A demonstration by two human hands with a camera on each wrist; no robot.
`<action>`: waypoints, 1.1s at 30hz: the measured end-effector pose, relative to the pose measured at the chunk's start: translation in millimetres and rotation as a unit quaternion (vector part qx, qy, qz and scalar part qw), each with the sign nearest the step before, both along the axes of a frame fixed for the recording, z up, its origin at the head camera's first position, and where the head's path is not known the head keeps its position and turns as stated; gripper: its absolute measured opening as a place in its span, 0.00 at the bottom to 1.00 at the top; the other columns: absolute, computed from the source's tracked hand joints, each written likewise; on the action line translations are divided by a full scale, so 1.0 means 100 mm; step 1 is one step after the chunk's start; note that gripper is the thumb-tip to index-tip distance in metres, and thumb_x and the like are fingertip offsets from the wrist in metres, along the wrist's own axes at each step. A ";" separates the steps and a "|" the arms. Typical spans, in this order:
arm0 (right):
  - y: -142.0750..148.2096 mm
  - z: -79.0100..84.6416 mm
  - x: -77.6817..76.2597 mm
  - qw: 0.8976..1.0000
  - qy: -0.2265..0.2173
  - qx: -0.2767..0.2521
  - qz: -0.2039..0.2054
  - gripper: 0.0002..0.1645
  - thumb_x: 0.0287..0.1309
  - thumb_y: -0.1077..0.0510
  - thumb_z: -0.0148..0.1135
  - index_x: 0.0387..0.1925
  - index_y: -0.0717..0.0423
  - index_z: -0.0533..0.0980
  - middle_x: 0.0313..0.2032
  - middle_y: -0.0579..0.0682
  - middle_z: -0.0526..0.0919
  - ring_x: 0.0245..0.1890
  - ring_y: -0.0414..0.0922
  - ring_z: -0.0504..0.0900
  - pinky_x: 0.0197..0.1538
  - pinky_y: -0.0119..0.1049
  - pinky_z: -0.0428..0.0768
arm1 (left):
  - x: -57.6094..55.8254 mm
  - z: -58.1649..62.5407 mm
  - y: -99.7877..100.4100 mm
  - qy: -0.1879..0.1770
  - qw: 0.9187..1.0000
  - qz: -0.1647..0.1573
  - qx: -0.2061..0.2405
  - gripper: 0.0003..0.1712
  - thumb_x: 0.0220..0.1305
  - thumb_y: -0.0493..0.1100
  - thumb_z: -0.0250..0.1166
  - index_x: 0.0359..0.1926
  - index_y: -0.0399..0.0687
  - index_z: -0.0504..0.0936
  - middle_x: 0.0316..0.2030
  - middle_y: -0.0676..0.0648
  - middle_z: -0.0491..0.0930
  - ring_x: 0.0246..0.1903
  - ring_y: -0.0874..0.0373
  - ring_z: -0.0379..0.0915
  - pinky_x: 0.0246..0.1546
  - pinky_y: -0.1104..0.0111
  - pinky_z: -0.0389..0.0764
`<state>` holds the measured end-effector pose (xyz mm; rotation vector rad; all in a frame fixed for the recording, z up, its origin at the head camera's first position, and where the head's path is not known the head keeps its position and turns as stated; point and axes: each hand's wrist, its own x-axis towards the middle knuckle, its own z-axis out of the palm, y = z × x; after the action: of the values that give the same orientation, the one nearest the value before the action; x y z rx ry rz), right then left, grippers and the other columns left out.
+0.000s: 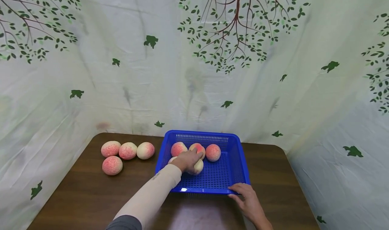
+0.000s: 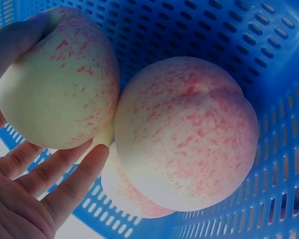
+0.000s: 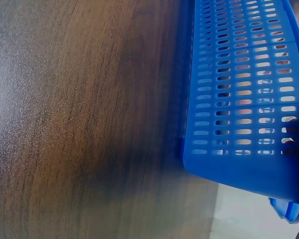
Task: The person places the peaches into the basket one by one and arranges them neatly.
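Note:
My left hand [image 1: 186, 161] reaches into a blue plastic basket [image 1: 209, 190] among several pink-and-cream peaches. In the left wrist view, its thumb lies on top of a pale, red-speckled peach [image 2: 57, 94] and its fingers spread along the underside. A pinker peach [image 2: 189, 134] sits right beside that one, partly covering another peach [image 2: 127, 194] below. At the basket's near right corner, my right hand [image 1: 248, 201] pinches the rim between thumb and fingers. The right wrist view shows mostly the slotted basket wall [image 3: 254, 172], with the hand only at the edge.
Several more peaches [image 1: 127, 151] lie on the brown wooden table [image 1: 67, 196] left of the basket. Behind the table hangs a pale cloth [image 1: 188, 98] printed with branches and leaves, which also runs along both sides.

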<state>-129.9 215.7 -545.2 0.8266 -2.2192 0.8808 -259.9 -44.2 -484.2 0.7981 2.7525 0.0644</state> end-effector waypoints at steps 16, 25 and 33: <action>0.00 -0.01 -0.01 1.000 0.001 0.000 0.001 0.21 0.29 0.67 0.76 0.34 0.57 0.84 0.34 0.44 0.84 0.35 0.44 0.80 0.46 0.31 0.70 | -0.01 -0.12 0.05 -0.015 1.000 -0.011 -0.014 0.42 0.50 0.54 0.72 0.63 0.53 0.62 0.57 0.39 0.70 0.47 0.46 0.75 0.46 0.58 0.77; 0.00 0.00 -0.01 1.000 0.002 0.003 -0.001 0.21 0.29 0.67 0.76 0.34 0.57 0.84 0.34 0.45 0.84 0.35 0.44 0.80 0.46 0.30 0.71 | 0.03 -0.13 0.06 -0.025 0.999 0.007 -0.018 0.41 0.51 0.51 0.72 0.61 0.51 0.60 0.60 0.36 0.66 0.43 0.48 0.76 0.38 0.61 0.79; 0.00 0.02 0.01 1.000 -0.010 0.012 -0.012 0.20 0.30 0.66 0.77 0.34 0.57 0.84 0.34 0.44 0.84 0.36 0.44 0.80 0.46 0.30 0.70 | 0.04 -0.12 0.04 0.003 0.999 -0.009 -0.047 0.38 0.48 0.57 0.72 0.56 0.53 0.65 0.51 0.42 0.70 0.44 0.49 0.75 0.41 0.60 0.78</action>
<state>-129.2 215.7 -543.6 0.8027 -2.2560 0.8559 -256.2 -40.1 -496.4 0.7980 2.7307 -0.0717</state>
